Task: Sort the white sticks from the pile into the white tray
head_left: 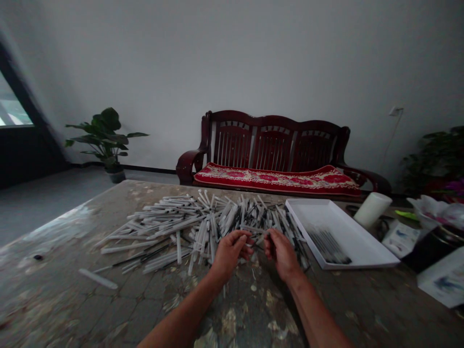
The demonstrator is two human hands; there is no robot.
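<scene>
Near the middle of the table (61, 295), the left hand (229, 255) and right hand (282, 256) sit curled, fingers almost meeting; any grip is too small to tell. The heap of white tubes (203, 227) fans out just beyond, nearer the left hand, long axes every way.

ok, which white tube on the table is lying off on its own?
The white tube at the front left of the table: it lies alone, touching nothing, while the others lie crossed together in the heap.

Brushes (203, 227) on the table (54, 270), tray (348, 227) to their right (cylinder (372, 210) behind it), settee (271, 145) beyond.
</scene>
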